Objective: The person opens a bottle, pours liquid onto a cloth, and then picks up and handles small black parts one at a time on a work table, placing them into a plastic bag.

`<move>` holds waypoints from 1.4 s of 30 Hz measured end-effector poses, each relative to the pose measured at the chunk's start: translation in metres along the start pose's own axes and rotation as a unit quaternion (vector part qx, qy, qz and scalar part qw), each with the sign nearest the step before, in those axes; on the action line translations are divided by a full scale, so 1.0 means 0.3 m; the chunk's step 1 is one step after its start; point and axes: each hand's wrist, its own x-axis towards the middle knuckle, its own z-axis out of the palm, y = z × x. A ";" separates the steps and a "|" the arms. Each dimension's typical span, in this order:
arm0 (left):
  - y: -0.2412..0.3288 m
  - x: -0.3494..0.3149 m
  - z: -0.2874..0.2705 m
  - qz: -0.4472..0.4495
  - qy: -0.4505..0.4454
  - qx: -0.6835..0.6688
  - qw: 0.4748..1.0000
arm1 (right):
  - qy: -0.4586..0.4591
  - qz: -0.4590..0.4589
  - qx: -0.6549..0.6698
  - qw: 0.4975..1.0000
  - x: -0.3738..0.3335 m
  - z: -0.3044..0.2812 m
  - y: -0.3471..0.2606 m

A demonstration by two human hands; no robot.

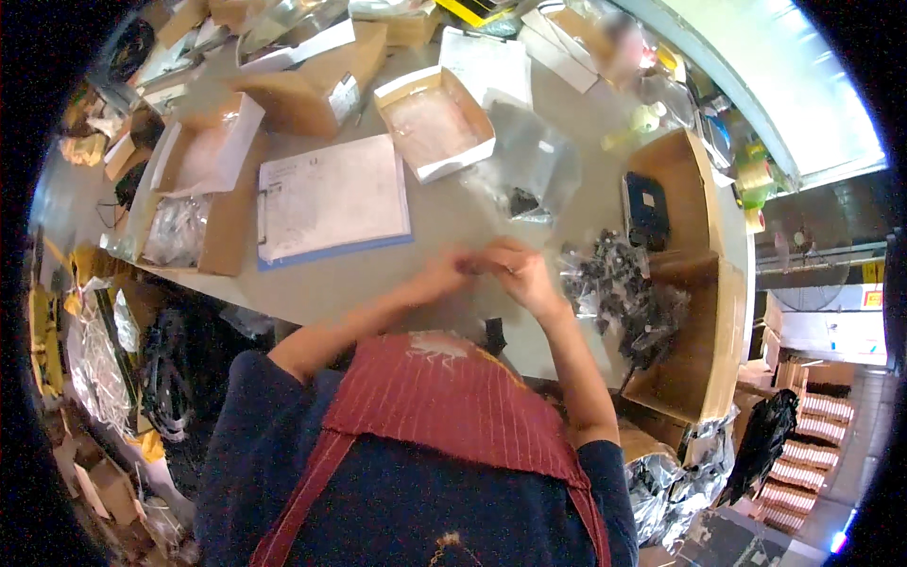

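Note:
Over the grey table [331,293], my two hands meet in front of my body. My right hand [524,274] is closed, its fingertips pinched together against the left; whatever they hold is too small to make out. Motion smears my left hand [442,274], so its fingers do not show clearly. Just beyond the hands lies a clear plastic bag [543,165] with a small dark part inside. To the right is a heap of small black parts [614,283], some apparently in clear wrapping. A small black piece [494,336] rests close to my body.
A clipboard with papers [335,194] lies left of the hands, beside a shallow white box [436,123]. Open cardboard boxes stand left [222,222] and right [694,326]. A black case [645,210] sits by the right box. More papers [487,66] lie at the back.

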 end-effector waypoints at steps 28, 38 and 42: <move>0.010 -0.022 -0.021 0.034 0.028 0.075 0.996 | -0.028 0.186 -0.339 0.922 0.097 0.003 0.292; 0.033 -0.032 -0.006 -0.031 0.039 0.079 0.996 | 0.192 0.340 0.350 0.851 -0.021 -0.030 0.255; 0.016 -0.018 -0.027 -0.011 0.013 0.091 0.996 | 0.164 0.360 0.441 0.806 -0.049 -0.007 0.146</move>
